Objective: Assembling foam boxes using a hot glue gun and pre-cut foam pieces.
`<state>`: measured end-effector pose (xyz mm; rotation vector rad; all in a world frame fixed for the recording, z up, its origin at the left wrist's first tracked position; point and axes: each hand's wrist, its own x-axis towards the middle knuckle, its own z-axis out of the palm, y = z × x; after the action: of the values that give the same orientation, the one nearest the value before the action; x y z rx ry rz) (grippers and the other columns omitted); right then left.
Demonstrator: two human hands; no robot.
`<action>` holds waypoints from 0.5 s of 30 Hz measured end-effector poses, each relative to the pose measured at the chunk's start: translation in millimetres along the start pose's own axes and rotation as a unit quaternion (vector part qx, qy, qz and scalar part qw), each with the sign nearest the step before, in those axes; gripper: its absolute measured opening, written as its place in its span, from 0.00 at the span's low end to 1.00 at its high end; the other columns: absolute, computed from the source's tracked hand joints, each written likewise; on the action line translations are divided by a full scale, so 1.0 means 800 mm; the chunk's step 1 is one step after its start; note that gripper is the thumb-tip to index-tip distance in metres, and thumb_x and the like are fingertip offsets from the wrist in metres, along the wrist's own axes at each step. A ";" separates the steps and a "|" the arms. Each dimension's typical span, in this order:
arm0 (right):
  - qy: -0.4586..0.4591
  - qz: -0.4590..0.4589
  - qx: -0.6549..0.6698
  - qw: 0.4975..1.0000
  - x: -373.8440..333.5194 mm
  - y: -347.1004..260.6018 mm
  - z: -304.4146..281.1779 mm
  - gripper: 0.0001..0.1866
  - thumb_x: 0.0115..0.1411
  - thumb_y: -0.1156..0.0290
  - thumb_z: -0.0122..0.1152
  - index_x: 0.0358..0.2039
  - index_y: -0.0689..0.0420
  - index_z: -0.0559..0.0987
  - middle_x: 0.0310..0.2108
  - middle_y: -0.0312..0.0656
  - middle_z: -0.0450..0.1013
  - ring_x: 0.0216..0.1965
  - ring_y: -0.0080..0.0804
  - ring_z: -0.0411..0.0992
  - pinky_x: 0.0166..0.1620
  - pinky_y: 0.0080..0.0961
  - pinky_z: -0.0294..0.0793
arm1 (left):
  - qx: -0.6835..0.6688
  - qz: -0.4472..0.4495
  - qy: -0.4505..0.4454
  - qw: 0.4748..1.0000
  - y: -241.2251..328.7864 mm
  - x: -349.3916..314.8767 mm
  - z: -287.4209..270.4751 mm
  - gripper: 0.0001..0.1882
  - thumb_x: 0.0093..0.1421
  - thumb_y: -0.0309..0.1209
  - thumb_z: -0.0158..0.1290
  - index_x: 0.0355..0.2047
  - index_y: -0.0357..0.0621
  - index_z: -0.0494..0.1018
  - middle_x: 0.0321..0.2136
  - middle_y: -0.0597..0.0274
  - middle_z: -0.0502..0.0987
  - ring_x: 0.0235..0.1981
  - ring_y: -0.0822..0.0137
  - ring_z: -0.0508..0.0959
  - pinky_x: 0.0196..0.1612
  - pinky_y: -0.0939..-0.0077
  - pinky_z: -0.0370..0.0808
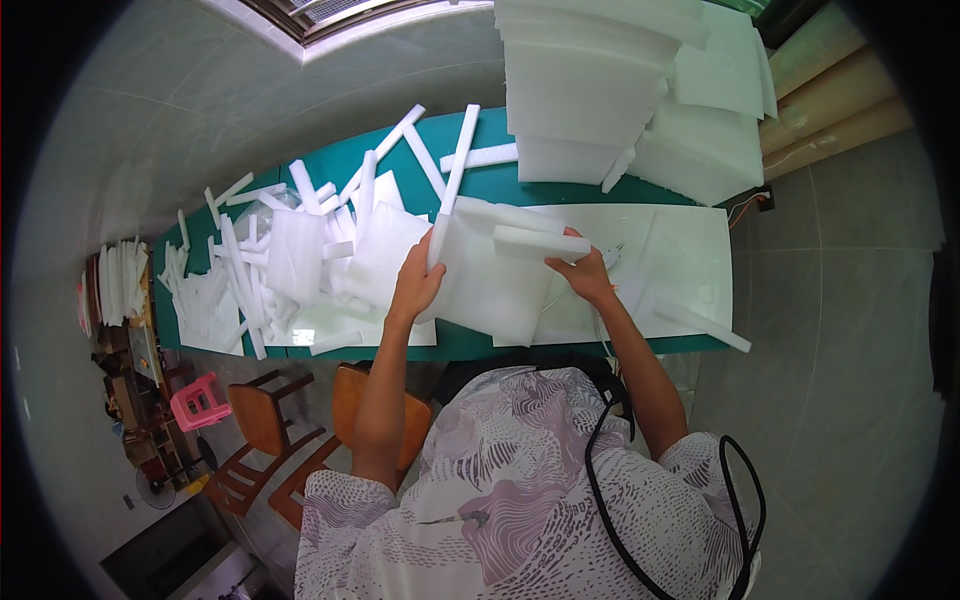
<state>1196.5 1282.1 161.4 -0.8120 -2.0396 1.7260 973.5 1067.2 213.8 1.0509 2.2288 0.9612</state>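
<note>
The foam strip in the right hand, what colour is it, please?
The foam strip is white, seen in the head view.

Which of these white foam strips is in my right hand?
The sideways foam strip, its right end pinched by your right hand; the strips heaped at left and the lone strip at right lie untouched.

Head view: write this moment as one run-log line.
left hand: gripping foam piece | right hand: gripping foam strip | foam sheet: between hands | foam stack: on green table

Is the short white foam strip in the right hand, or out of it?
In: the right hand grips the foam strip by its right end.
</note>
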 end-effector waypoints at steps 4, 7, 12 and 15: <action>-0.019 0.017 -0.004 1.000 0.000 -0.007 0.004 0.28 0.51 0.75 0.68 0.54 0.57 0.72 0.44 0.43 0.77 0.45 0.32 0.75 0.50 0.26 0.72 | 0.002 0.018 0.005 1.000 -0.012 0.002 0.009 0.36 0.52 0.26 0.47 0.64 0.44 0.57 0.50 0.41 0.70 0.53 0.46 0.69 0.58 0.60 0.63; -0.031 0.016 -0.009 0.999 0.003 -0.002 0.000 0.28 0.51 0.75 0.69 0.54 0.57 0.72 0.44 0.42 0.76 0.45 0.32 0.75 0.50 0.26 0.72 | -0.007 0.015 -0.005 1.000 -0.011 0.006 0.013 0.36 0.52 0.26 0.47 0.64 0.43 0.57 0.51 0.41 0.70 0.54 0.46 0.69 0.59 0.61 0.63; -0.013 0.022 0.003 1.000 -0.002 0.003 -0.004 0.28 0.51 0.73 0.69 0.53 0.57 0.72 0.45 0.42 0.76 0.45 0.31 0.75 0.50 0.26 0.72 | -0.037 0.045 -0.002 0.998 -0.018 0.010 0.015 0.34 0.51 0.24 0.46 0.62 0.40 0.59 0.53 0.43 0.69 0.56 0.48 0.68 0.60 0.62 0.62; 0.019 0.045 0.026 0.998 -0.002 -0.003 -0.012 0.28 0.51 0.69 0.69 0.53 0.59 0.73 0.44 0.43 0.76 0.45 0.32 0.75 0.50 0.27 0.72 | -0.028 0.050 0.003 0.998 -0.040 0.003 0.009 0.33 0.51 0.23 0.45 0.61 0.36 0.59 0.55 0.46 0.69 0.56 0.53 0.70 0.60 0.66 0.63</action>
<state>1203.0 1288.8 165.8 -0.9278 -1.9525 1.7889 962.6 1057.4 184.7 1.1436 2.1597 1.0639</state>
